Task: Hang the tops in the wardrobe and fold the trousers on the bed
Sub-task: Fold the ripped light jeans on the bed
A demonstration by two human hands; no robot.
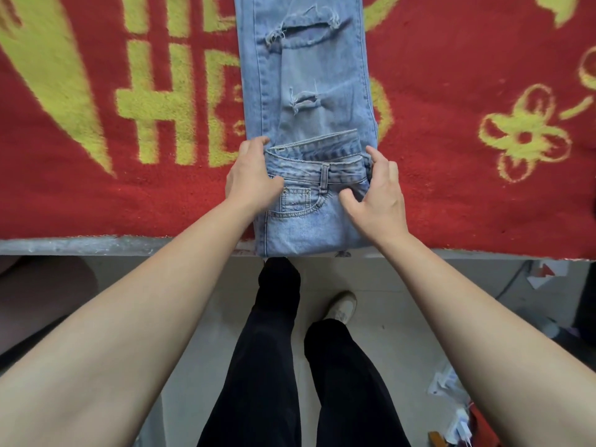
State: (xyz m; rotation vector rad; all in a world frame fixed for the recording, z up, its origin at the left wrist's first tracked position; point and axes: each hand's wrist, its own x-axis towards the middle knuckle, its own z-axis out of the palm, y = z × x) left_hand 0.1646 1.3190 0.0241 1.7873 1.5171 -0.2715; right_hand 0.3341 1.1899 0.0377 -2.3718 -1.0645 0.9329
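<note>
Left grip (250,179), right grip (377,201) hold jeans (309,101) on bed (451,162).

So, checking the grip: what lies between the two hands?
Head view: the folded waist of the jeans, with belt loop and pocket; the left hand and right hand grip its sides.

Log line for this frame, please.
step: folding | jeans: on red blanket, waist end folded over legs | left hand: grips fold's left edge | right hand: grips right edge
</note>
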